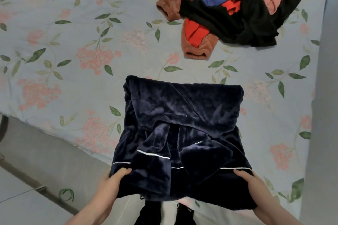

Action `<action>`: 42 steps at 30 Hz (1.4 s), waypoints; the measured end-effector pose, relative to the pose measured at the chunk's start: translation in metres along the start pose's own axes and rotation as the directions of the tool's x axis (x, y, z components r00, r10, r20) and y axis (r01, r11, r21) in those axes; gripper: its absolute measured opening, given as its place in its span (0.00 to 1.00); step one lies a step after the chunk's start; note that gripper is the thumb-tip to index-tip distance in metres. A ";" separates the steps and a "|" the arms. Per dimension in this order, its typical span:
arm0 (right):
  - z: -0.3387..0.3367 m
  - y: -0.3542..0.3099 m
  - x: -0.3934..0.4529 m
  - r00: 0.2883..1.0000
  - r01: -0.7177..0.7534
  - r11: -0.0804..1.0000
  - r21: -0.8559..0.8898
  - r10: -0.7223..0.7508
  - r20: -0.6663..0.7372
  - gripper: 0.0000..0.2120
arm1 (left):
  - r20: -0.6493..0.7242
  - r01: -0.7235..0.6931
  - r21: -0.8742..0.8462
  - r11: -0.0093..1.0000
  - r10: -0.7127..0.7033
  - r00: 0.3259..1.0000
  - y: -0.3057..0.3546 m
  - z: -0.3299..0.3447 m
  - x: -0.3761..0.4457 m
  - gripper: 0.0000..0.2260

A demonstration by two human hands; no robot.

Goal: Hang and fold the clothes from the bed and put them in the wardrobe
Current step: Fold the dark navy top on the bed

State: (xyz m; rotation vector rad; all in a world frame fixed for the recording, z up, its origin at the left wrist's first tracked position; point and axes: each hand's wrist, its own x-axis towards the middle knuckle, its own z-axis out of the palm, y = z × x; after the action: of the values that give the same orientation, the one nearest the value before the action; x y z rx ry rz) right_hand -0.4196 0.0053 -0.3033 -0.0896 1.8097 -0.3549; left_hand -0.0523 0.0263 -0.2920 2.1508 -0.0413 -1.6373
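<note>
We have the navy velvet garment [181,133] folded into a rough square, its far part lying on the floral bedsheet [73,42] and its near edge hanging past the edge of the bed toward us. Our left hand [111,179] grips the near left corner, thumb on top and the other fingers curled under the fabric; our right hand [247,179] grips the near right corner the same way, thumb lying over the white piping [153,154]. The top layers look loose: a sleeve or collar flap sits bunched in the middle and is not tucked flat. Further up the bed, well apart from the garment, lies the unsorted pile of clothes [228,5], blue, black, red, pink and brown pieces tangled together. We judge that this fold is close to done and that a lift toward the wardrobe, which is not in view, comes soon. The risk is that the plush fabric is slippery and heavy: held only at two corners, the middle may sag and the loose flap slide out, undoing the fold. The overhanging edge could also drag the whole bundle off the bed toward the floor [27,188] if our grip loosens.
</note>
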 end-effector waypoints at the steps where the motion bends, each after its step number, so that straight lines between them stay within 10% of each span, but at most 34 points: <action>1: 0.001 -0.007 -0.007 1.000 -0.001 1.000 0.028 0.001 0.010 0.11 | -0.005 -0.026 -0.026 0.999 0.026 1.000 0.006 0.003 -0.005 0.13; 8: 0.008 -0.080 -0.032 0.974 0.103 0.940 0.325 -0.161 0.157 0.12 | -0.082 -0.356 -0.101 0.929 0.349 0.933 0.087 0.028 -0.031 0.38; 22: 0.052 -0.230 0.026 0.966 0.187 0.745 0.640 -0.257 0.017 0.17 | -0.190 -0.346 -0.402 0.848 0.293 0.937 0.258 0.070 0.054 0.04; 25: 0.065 -0.236 0.049 0.936 0.340 0.837 0.428 -0.347 -0.063 0.18 | -0.204 -0.363 -0.347 0.865 0.308 0.929 0.270 0.071 0.078 0.07; 28: 0.073 -0.225 0.057 0.794 0.600 0.798 -0.058 -0.603 -0.079 0.37 | -0.157 -0.419 0.069 0.905 0.425 0.892 0.264 0.078 0.093 0.25; 31: 0.078 -0.203 0.066 0.599 0.693 0.416 -0.589 -0.786 0.150 0.42 | 0.070 -0.638 0.451 0.625 0.687 0.723 0.235 0.094 0.082 0.35; 35: 0.097 -0.194 0.081 0.659 0.453 0.186 -0.872 -0.728 0.188 0.39 | 0.512 -0.821 0.571 0.026 0.770 0.380 0.188 0.127 0.064 0.39; 42: 0.102 -0.200 0.110 0.475 0.347 0.003 -0.938 -0.863 0.173 0.34 | 0.487 -0.706 0.703 -0.079 0.777 0.399 0.192 0.151 0.126 0.18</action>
State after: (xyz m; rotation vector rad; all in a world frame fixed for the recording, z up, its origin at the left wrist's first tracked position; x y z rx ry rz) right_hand -0.3769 -0.2314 -0.3710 -1.9530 2.1276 0.1105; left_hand -0.1095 -0.2310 -0.3700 1.9196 -2.1300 -0.7323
